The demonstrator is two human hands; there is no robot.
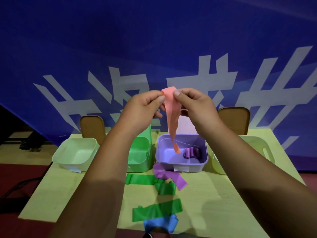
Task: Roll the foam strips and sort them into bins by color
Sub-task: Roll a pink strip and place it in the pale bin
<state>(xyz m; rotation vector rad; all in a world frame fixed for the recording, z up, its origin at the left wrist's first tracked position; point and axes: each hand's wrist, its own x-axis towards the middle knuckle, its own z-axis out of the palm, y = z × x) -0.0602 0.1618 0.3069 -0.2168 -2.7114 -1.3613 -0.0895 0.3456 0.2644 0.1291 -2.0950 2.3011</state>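
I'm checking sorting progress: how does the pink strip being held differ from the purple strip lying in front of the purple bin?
The pink strip is up in the air, pinched at its top by the left hand and right hand; the purple strip lies untouched on the table. The pink strip hangs long and fairly straight; the purple strip lies bent and crumpled. Both are loose and not rolled up.

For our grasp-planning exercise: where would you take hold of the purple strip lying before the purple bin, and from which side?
I would pinch the purple strip at its flat free end on the right, coming from the right. Its far end lies bunched by the purple bin, and a green strip crowds its left.
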